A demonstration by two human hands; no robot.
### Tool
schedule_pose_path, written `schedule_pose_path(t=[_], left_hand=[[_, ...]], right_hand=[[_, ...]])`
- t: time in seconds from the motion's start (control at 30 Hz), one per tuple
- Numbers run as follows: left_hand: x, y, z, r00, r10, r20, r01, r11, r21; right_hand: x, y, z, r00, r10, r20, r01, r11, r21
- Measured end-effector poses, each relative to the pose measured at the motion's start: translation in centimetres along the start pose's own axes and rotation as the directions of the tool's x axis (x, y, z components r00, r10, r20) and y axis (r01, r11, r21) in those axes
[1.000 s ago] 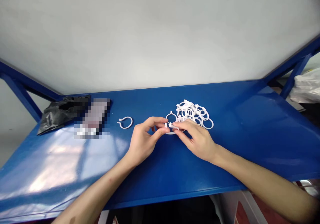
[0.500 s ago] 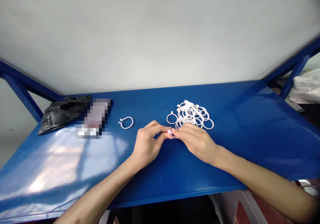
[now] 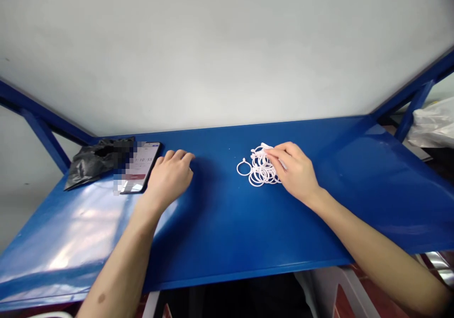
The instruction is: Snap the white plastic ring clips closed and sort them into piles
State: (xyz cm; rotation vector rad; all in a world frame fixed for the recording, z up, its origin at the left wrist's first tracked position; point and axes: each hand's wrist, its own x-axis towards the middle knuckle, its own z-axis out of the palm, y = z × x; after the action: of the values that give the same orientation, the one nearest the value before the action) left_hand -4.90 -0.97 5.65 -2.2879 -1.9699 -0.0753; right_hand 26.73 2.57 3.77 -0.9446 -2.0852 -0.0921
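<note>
A loose heap of white plastic curtain rings point(image 3: 260, 172) lies right of the middle on the blue table. At the heap's upper right, my right hand point(image 3: 294, 171) is closed, thumb and forefinger pinching a white ring by its edge. Partly apart from the rest, a single curtain ring point(image 3: 243, 168) rests at the heap's left side. My left hand point(image 3: 170, 175) is over the table beside the phone, palm down with the fingers curled. Its fingertips and anything in them are hidden, as is the spot where a separate ring lay.
A phone point(image 3: 144, 166) showing a timer lies on the left, partly pixelated. Beside it is a crumpled black plastic bag point(image 3: 94, 162). The blue table point(image 3: 227, 233) has angled blue frame bars at both ends and a pale wall behind. A clear plastic bag point(image 3: 434, 121) is at the far right.
My hands were together at the middle around a small white piece. Now they are apart: the left has moved left over the separate ring's spot, the right up to the heap.
</note>
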Motion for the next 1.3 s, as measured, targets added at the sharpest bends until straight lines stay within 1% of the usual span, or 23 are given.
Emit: schedule_pose_path(t=[0.07,0.1,0.17,0.23,0.3,0.37,0.43,0.53,0.63,0.73,0.83,0.9,0.97,1.03,1.07,1.13,1.2,1.23,1.3], left_hand=[[0.0,-1.3,0.4,0.997,-0.035,0.074,0.029,0.996,0.084],[0.1,-1.6,0.6,0.995,-0.045,0.092,0.036,0.994,0.099],[0.3,-1.3,0.8,0.994,-0.047,0.101,0.039,0.996,0.078],[0.5,-0.3,0.8,0.994,-0.043,0.098,0.044,0.999,-0.010],[0.6,1.1,0.7,0.994,-0.045,0.095,0.061,0.983,-0.175],[0.6,2.5,0.5,0.994,-0.056,0.096,0.089,0.920,-0.382],[0.5,3.6,0.4,0.994,-0.053,0.097,0.099,0.821,-0.563],[0.0,4.8,0.1,0.993,-0.027,0.117,0.104,0.686,-0.720],[-0.4,5.7,-0.3,0.986,0.042,0.158,0.102,0.600,-0.793],[-0.7,6.2,-0.5,0.967,0.135,0.214,0.113,0.525,-0.843],[-0.9,6.3,-0.5,0.936,0.207,0.284,0.163,0.462,-0.872],[-1.0,6.3,-0.4,0.914,0.236,0.329,0.203,0.435,-0.877],[-1.0,6.2,-0.2,0.902,0.252,0.352,0.229,0.413,-0.881],[-0.9,6.2,-0.1,0.900,0.260,0.350,0.242,0.370,-0.897],[-0.9,6.2,-0.1,0.903,0.263,0.340,0.246,0.334,-0.910],[-0.8,6.3,-0.1,0.921,0.257,0.294,0.231,0.249,-0.940],[-0.8,6.4,-0.1,0.950,0.229,0.213,0.172,0.188,-0.967],[-0.8,6.5,-0.1,0.963,0.210,0.171,0.135,0.177,-0.975],[-0.9,6.7,0.1,0.981,0.166,0.100,0.069,0.186,-0.980]], right_hand=[[0.1,0.9,0.1,0.999,0.031,0.010,-0.031,0.999,-0.040],[0.0,1.2,0.3,0.999,0.039,0.026,-0.037,0.998,-0.044],[0.0,1.3,0.5,0.997,0.042,0.061,-0.040,0.999,-0.028],[-0.1,1.1,0.6,0.997,0.035,0.070,-0.034,0.999,-0.023],[-0.1,0.7,0.5,0.998,0.020,0.054,-0.018,0.999,-0.047],[-0.1,0.1,0.3,0.999,-0.007,0.038,0.010,0.998,-0.070],[-0.1,-0.6,0.0,0.998,-0.056,0.036,0.058,0.997,-0.059],[-0.3,-2.1,-0.3,0.981,-0.177,0.077,0.176,0.984,0.023],[-0.5,-3.6,-0.4,0.941,-0.304,0.148,0.290,0.951,0.110],[-0.6,-4.5,-0.5,0.907,-0.384,0.170,0.361,0.920,0.153],[-0.6,-4.7,-0.6,0.893,-0.424,0.149,0.392,0.897,0.205],[-0.6,-4.7,-0.6,0.890,-0.443,0.109,0.407,0.880,0.245],[-0.8,-4.7,-0.6,0.886,-0.457,0.076,0.419,0.862,0.286],[-1.0,-4.7,-0.5,0.890,-0.452,0.064,0.408,0.850,0.333],[-1.2,-4.7,-0.4,0.901,-0.429,0.059,0.381,0.851,0.361],[-1.6,-4.7,-0.2,0.946,-0.323,0.034,0.282,0.870,0.403],[-1.8,-4.6,0.1,0.982,-0.188,0.014,0.165,0.894,0.416],[-1.8,-4.5,0.2,0.991,-0.134,0.017,0.115,0.903,0.415],[-1.8,-4.5,0.4,0.996,-0.080,0.039,0.057,0.908,0.415]])
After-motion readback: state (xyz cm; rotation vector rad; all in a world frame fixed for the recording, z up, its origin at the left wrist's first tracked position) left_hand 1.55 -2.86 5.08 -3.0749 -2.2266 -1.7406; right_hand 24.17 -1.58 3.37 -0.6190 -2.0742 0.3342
